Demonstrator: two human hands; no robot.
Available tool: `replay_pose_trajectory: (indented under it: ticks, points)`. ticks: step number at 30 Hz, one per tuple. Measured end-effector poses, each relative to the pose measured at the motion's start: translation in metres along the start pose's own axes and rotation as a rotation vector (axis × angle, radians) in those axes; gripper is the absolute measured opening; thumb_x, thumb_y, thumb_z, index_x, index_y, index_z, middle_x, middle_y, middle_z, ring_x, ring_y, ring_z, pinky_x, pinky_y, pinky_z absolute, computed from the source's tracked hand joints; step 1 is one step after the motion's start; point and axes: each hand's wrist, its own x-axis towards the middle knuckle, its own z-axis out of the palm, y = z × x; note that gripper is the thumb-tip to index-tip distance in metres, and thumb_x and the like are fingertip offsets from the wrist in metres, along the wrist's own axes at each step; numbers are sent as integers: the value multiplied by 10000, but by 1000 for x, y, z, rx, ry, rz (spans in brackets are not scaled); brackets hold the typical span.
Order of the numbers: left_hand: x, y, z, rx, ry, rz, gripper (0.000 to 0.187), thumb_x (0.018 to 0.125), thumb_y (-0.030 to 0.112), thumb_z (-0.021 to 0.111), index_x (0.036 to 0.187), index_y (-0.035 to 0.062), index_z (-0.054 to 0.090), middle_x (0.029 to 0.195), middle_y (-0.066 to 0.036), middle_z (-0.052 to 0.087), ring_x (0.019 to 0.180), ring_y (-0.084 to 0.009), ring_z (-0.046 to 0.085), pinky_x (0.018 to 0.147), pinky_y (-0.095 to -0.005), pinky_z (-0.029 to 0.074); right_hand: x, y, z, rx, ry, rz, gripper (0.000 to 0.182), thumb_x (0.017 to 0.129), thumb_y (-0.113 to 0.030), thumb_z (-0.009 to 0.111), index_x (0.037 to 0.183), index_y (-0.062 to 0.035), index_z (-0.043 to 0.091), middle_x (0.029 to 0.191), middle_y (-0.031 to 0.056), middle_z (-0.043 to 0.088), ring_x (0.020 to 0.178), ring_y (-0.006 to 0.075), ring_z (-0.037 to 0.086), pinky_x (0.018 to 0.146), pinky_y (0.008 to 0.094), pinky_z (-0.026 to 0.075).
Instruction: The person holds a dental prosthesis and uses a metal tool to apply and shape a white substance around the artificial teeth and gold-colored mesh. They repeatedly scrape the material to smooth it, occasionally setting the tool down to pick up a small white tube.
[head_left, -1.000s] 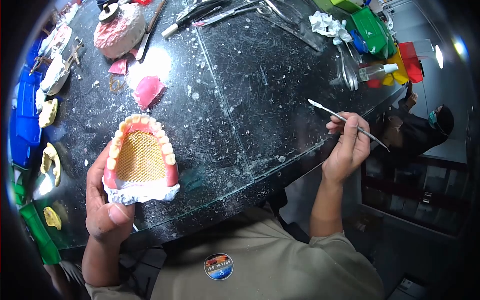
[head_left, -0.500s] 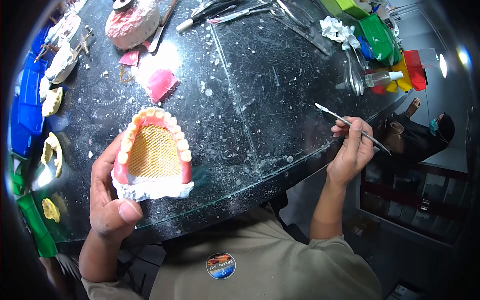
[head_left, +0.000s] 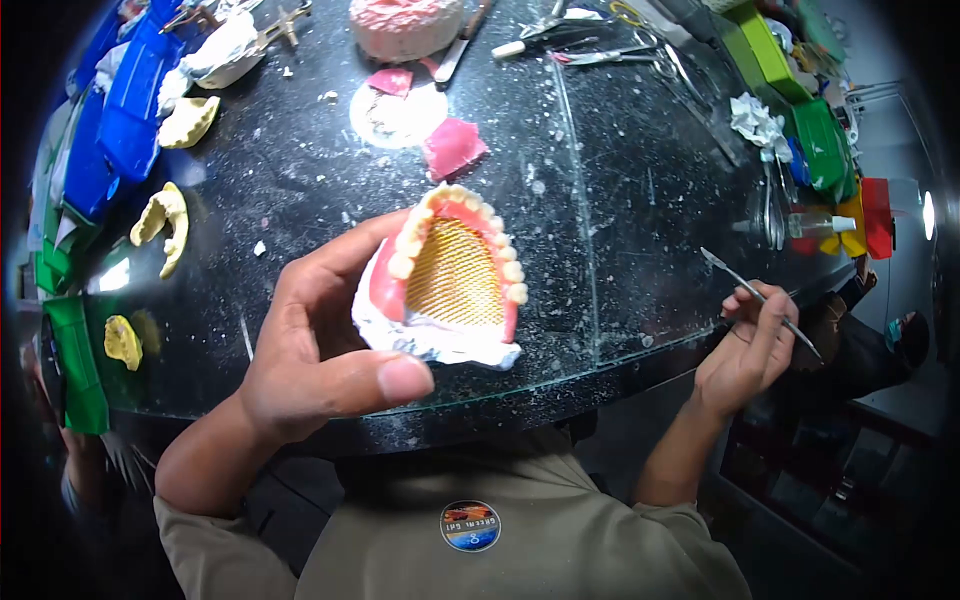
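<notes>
L hand [head_left: 310,350] grips denture model [head_left: 445,280] (mesh palate up); R hand [head_left: 745,350] pinches spatula [head_left: 758,300].

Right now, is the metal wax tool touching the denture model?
Apart. The head view shows the metal wax tool held in the right hand off to the side, bare dark tabletop between it and the denture model in the left hand.
</notes>
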Motion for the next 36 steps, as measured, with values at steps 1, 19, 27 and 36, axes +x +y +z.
replay_pose_trajectory:
  ticks: [1,19,27,36]
  points:
    - [0,-1,-1,-3,-3,8,951,566,336,753,1268,-112,293,1185,-192,486,1083,-251,520,957,-357,395,0,-8,9,66,-87,-27,207,918,-148,418,890,30,521,743,122,558,621,142,531,568,235,429]
    - [0,8,0,-30,-11,-47,842,537,208,675,1243,-105,340,1151,-207,510,1058,-257,540,964,-356,384,-14,-51,115,153,-602,-322,254,887,-231,513,839,19,505,677,91,509,510,127,476,435,219,397]
    - [1,9,0,-49,-20,-56,856,540,213,690,1249,-105,332,1160,-208,506,1068,-263,535,966,-359,383,-13,-50,117,169,-620,-320,244,884,-216,520,831,22,510,683,101,519,509,129,481,436,224,395]
    - [0,6,-2,-27,-24,-35,851,554,228,694,1249,-105,332,1157,-210,506,1063,-261,539,962,-361,387,-13,-49,116,159,-628,-326,237,885,-205,515,828,25,513,687,104,519,508,130,479,441,225,397]
